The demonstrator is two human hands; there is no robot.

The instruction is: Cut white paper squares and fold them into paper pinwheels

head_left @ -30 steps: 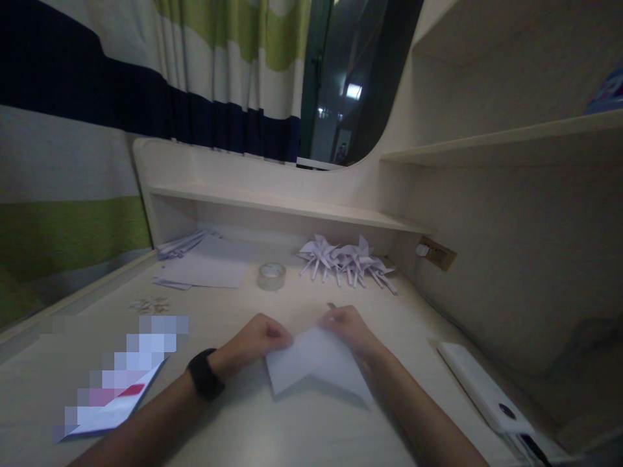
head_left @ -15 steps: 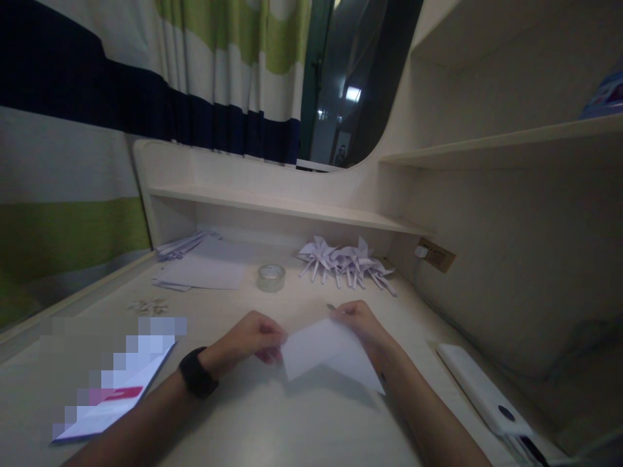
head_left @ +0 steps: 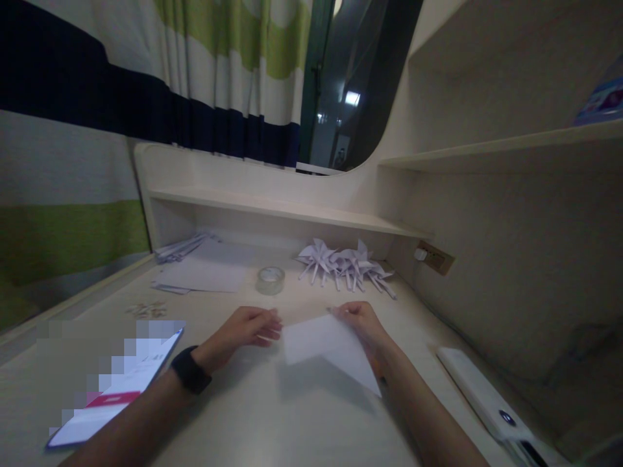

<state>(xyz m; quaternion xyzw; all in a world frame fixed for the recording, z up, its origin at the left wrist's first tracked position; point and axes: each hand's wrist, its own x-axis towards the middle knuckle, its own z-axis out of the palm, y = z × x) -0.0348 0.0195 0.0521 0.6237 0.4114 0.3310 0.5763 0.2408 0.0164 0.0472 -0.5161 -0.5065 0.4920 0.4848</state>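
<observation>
A white sheet of paper (head_left: 316, 340) with a notched lower edge is held above the desk, its upper right corner pinched between the thumb and fingers of my right hand (head_left: 363, 322). Something small and dark sticks out at those fingertips, too small to name. My left hand (head_left: 253, 326), below a black wristband, is beside the sheet's left edge. Its fingers are apart and hold nothing. Behind the hands stands a roll of clear tape (head_left: 270, 281). Several white paper pinwheels (head_left: 343, 263) lie farther back to the right.
Stacked white paper (head_left: 209, 269) lies at the back left, with small pale bits (head_left: 147, 310) in front. A lit screen (head_left: 139, 376) rests by my left forearm. Along the right wall are a long white device (head_left: 479, 392) and a socket (head_left: 437, 257) with a plug and cable.
My left hand has let go of the paper's left edge and moved slightly left, its fingers spreading. My right hand keeps its hold, and the sheet has shifted only a little.
</observation>
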